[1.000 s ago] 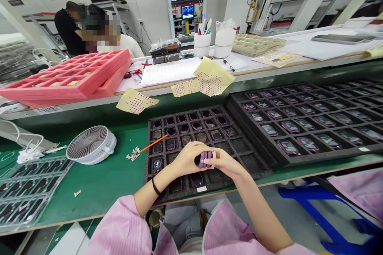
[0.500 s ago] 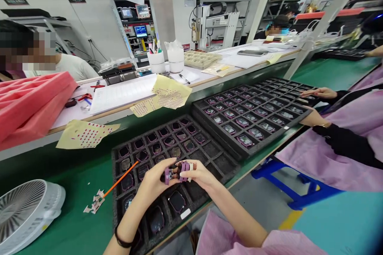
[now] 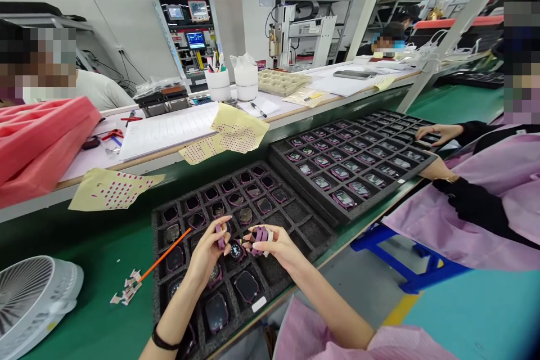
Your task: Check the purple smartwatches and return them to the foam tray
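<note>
1. A green, flat tabletop [image 3: 105, 326] in a workshop bears a black, foam-like tray [image 3: 310, 243] with square compartments.
2. The left hand [image 3: 203, 259], above the tray, has its fingers closed on a single purple, rounded watch-like case [image 3: 220, 236].
3. The right hand [image 3: 283, 243], apart from the left, is clamped round a small purple-and-white stack of similar cases [image 3: 261, 240], also over the tray.
4. Good handling probably means gripping edges lightly, fingertips off glassy faces.
5. Even pressure on the stack should stop slips and scuffs; staying low over the foam would soften a drop.
</note>
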`<state>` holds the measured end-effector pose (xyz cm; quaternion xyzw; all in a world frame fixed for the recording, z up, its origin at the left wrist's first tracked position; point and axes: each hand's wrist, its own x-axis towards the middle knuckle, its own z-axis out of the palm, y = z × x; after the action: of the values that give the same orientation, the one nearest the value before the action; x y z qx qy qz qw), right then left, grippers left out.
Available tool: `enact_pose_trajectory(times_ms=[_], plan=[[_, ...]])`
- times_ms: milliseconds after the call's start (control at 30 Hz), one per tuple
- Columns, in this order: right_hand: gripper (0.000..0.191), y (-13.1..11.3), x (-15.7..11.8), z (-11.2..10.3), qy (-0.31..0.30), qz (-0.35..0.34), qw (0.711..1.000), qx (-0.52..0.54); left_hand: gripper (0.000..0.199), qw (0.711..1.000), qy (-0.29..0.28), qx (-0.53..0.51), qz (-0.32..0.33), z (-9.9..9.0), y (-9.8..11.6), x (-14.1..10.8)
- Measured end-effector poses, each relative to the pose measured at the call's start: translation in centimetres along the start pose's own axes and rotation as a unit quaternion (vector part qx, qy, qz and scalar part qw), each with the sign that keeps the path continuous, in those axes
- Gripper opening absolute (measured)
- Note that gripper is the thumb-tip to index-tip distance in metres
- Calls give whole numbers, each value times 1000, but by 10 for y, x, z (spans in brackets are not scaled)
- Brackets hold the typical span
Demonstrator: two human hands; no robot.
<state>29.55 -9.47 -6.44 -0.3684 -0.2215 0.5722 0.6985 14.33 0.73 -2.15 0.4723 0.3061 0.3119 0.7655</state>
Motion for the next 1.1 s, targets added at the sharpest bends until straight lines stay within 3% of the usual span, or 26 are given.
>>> enact_pose_trajectory(times_ms=[467,1100], plan=[[44,5,-8,3,90,-64,988,-107,30,1000,-19,-25,-4,0,-14,0],[46,8,-7,3,96,-94,980,-150,33,1000,-13,-13,5,-4,-14,2]])
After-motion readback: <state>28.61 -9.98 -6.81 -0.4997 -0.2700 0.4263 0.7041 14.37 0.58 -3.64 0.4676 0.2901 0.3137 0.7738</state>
